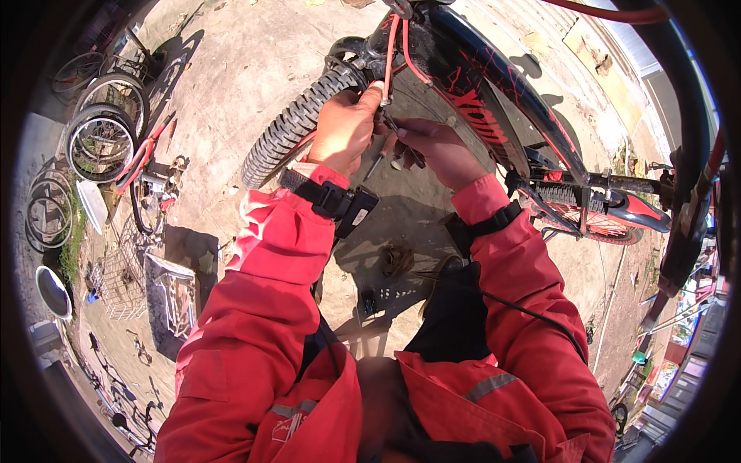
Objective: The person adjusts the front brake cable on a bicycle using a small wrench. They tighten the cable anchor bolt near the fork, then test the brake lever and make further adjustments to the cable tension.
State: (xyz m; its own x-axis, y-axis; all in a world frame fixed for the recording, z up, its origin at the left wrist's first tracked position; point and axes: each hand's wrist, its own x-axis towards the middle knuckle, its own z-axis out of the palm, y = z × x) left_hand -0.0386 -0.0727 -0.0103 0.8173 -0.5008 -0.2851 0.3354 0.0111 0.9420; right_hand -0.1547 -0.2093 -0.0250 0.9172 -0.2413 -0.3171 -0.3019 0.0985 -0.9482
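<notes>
A black bicycle frame (532, 100) with red markings stands in front of me, its knobbly front tyre (285, 127) to the left. Two red cable housings (392, 50) hang down from the front of the frame. My left hand (345, 130) is closed, thumb and fingers pinching the lower end of one red cable housing. Close beside it, my right hand (444, 152) is closed around a dark metal tool (415, 157), whose jaws are near the left fingertips; its exact kind is unclear. A thin pointed tool (376, 166) shows below the hands; I cannot tell whether it is held.
The rear wheel (598, 221) stands to the right. Loose wheels (100, 147), a red frame part (148, 154), a wire basket (123, 282) and an open box (171, 297) of parts lie on the left. Below my hands is a dark perforated crate (397, 293).
</notes>
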